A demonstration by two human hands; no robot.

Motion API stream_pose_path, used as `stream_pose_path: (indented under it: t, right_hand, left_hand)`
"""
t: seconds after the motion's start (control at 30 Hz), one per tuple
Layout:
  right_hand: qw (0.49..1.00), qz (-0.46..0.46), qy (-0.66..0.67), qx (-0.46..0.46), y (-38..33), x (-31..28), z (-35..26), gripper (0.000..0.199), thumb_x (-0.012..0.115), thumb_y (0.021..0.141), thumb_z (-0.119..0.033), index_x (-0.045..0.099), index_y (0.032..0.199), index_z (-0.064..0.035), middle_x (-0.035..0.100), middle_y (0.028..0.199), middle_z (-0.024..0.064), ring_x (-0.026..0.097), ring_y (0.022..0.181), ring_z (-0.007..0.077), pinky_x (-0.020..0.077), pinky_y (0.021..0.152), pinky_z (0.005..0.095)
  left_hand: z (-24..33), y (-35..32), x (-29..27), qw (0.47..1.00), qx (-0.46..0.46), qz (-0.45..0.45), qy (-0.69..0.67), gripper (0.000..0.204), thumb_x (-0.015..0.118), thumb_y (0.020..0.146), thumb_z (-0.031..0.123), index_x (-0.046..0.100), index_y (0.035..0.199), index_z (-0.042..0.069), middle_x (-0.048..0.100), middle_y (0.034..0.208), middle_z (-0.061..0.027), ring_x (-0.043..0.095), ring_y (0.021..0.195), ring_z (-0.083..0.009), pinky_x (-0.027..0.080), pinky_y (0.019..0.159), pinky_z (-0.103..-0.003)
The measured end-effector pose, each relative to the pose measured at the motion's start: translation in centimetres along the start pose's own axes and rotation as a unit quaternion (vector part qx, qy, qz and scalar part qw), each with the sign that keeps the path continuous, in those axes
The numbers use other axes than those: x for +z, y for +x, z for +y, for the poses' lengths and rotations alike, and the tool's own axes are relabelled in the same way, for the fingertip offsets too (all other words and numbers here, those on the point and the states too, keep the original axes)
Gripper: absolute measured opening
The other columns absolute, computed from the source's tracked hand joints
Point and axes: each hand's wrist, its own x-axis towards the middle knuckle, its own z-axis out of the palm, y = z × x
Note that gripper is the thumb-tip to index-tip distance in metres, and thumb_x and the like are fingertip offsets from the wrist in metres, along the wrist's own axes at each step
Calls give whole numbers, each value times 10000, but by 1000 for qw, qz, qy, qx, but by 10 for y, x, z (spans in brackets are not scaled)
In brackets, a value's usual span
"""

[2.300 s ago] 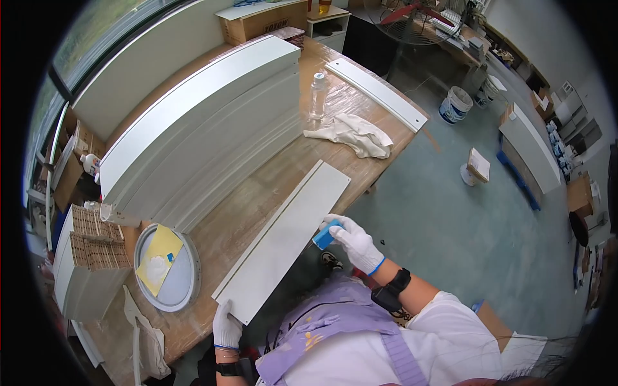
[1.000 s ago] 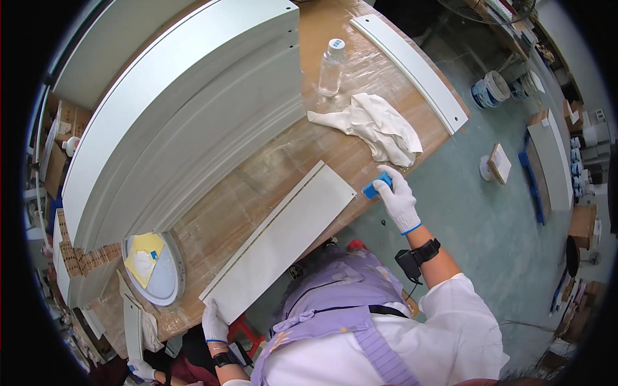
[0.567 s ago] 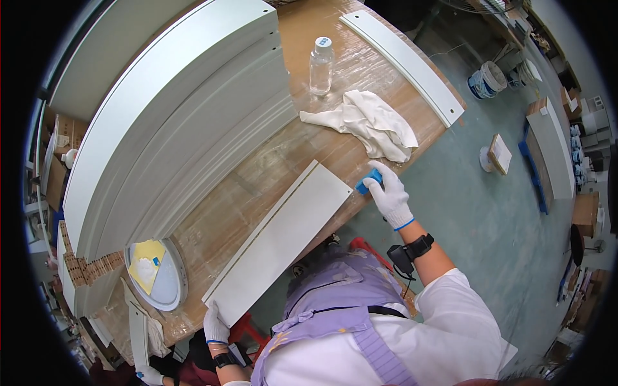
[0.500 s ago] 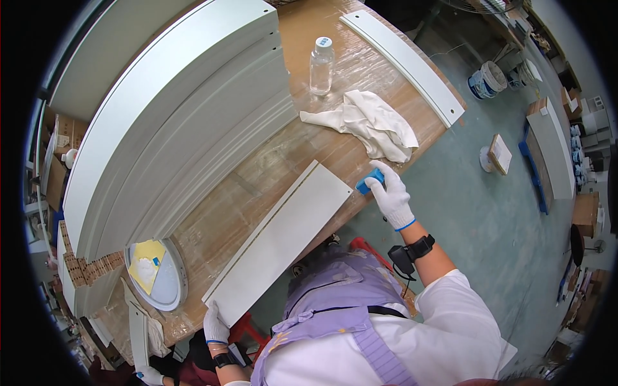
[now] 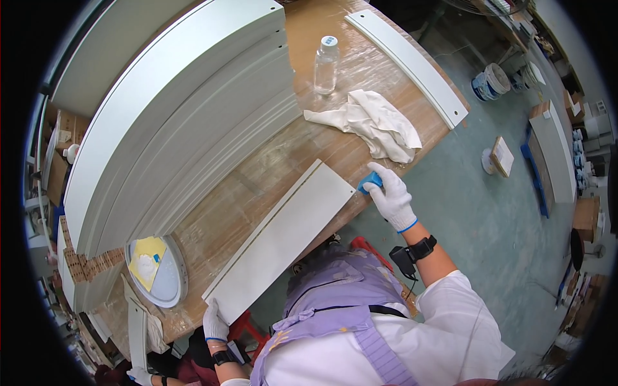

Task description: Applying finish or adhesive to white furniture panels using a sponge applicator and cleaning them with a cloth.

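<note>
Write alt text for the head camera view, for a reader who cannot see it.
A person in white gloves holds a long white board on a wooden workbench: the right hand presses a small blue block at its far end, and the left hand grips the near end. A crumpled white cloth and a clear bottle lie beyond.

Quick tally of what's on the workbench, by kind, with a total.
White panel under the hands: 1
Stack of white panels: 1
Narrow white strip: 1
Clear bottle: 1
White rag: 1
Round dish: 1
Blue pad in the right hand: 1
Total: 7

Left hand steadies the panel's near end; right hand works the far end.
</note>
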Motion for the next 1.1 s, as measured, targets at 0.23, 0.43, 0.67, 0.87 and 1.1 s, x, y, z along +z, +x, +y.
stream_pose_path:
  t: [0.23,0.43,0.67,0.87,1.1]
  right_hand:
    - [995,-18,-34,-93,-2,-4,-6,521,761,786,-124,583,1272,-59,664,1059,152,638,950,331,514,845,404]
    - [988,-5,-82,-128,0,-7,-7,527,774,764,-116,594,1257,-57,669,1066,153,640,962,332,516,851,414]
    - [981,-35,-84,-174,-7,-7,-5,556,780,749,-108,584,1268,-68,668,1085,145,644,966,333,518,852,414]
    - [977,2,-82,-196,-19,3,-10,591,792,726,-104,565,1270,-70,663,1103,133,644,972,331,519,852,418]
    - [967,43,-123,-220,-22,5,-8,631,807,693,-69,534,1262,-61,656,1084,139,645,951,339,523,824,425]
  left_hand:
    - [4,-1,12,998,-6,14,-59,390,547,1019,262,572,1262,-42,654,1179,-94,639,1042,-203,521,912,-334]
    - [3,0,10,997,-10,24,-67,385,567,1006,248,572,1258,-44,660,1181,-102,652,1037,-215,528,916,-346]
    - [5,1,8,997,-37,-5,-75,407,535,1024,230,515,1342,-24,627,1267,-100,618,1146,-222,509,987,-357]
    - [3,2,5,996,-38,-4,-84,402,533,1023,216,510,1348,-20,619,1285,-105,613,1162,-227,509,996,-361]
    - [7,-2,15,995,-13,32,-95,384,568,1000,215,555,1273,-54,658,1190,-126,657,1048,-242,541,917,-366]
